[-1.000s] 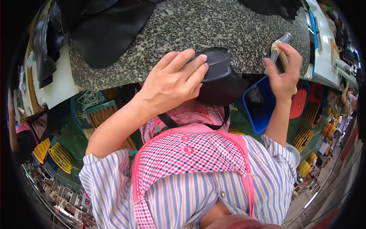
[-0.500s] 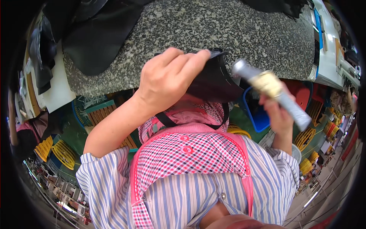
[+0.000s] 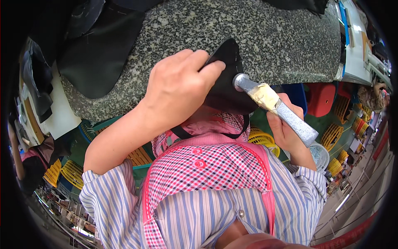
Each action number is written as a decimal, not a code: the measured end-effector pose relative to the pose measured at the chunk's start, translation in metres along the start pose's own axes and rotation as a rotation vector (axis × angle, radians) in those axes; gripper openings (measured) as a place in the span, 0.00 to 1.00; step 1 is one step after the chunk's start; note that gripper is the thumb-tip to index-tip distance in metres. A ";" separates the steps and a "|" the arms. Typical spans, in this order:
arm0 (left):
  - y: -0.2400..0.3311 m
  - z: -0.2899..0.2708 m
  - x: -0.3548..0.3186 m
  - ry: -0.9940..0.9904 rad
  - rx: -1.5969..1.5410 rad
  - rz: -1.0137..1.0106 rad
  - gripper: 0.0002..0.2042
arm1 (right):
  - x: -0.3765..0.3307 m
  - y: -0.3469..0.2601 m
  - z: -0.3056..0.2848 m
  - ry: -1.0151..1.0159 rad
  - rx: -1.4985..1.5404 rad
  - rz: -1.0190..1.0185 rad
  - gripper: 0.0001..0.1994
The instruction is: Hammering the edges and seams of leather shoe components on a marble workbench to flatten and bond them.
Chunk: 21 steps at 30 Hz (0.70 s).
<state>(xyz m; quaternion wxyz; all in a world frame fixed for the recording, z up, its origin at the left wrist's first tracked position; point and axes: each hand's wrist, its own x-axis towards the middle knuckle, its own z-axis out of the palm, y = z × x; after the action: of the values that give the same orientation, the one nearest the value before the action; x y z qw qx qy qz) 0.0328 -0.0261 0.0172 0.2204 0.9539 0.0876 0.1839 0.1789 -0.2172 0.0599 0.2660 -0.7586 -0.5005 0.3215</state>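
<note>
My left hand (image 3: pixel 176 83) is closed on the edge of a black leather piece (image 3: pixel 227 89), fingers curled over it. That piece lies partly on the speckled stone slab (image 3: pixel 290 45) and hangs over its near edge toward my apron. In my right hand (image 3: pixel 286 126) is a metal hammer (image 3: pixel 296 124) with yellowish tape around its middle. Its round face rests on or just over the right margin of the leather piece; I cannot tell whether they touch. The fingers of my right hand are partly hidden behind the hammer.
More black leather (image 3: pixel 97 62) lies on the slab's left part, and some at its far edge. Below the slab stand a red stool or bin (image 3: pixel 320 98), yellow baskets (image 3: pixel 265 139) and a white basket (image 3: pixel 318 157). A white surface (image 3: pixel 62 112) adjoins at left.
The hammer has come down and left onto or close to the leather piece. My left hand has shifted slightly left, and the piece's far tip now shows flatter on the slab.
</note>
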 end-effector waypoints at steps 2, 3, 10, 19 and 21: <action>0.001 -0.003 0.006 -0.039 -0.042 -0.109 0.09 | 0.000 -0.002 -0.001 -0.005 -0.009 0.001 0.09; -0.001 -0.004 0.008 -0.039 -0.043 -0.110 0.09 | 0.001 -0.003 -0.002 -0.010 -0.017 -0.005 0.08; -0.008 -0.007 0.015 -0.160 -0.157 -0.160 0.08 | 0.009 -0.007 -0.014 0.341 0.080 -0.126 0.09; -0.007 -0.006 0.010 -0.159 -0.159 -0.121 0.07 | 0.031 -0.004 -0.009 0.312 0.074 -0.356 0.08; -0.011 -0.004 0.012 -0.148 -0.146 -0.106 0.06 | 0.029 -0.012 -0.012 -0.067 -0.179 -0.045 0.08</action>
<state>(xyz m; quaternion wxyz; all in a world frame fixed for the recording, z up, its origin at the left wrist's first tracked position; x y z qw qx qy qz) 0.0412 -0.0113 0.0195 0.3045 0.9403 0.1079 0.1071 0.1898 -0.1867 0.0700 0.1875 -0.7567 -0.5527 0.2944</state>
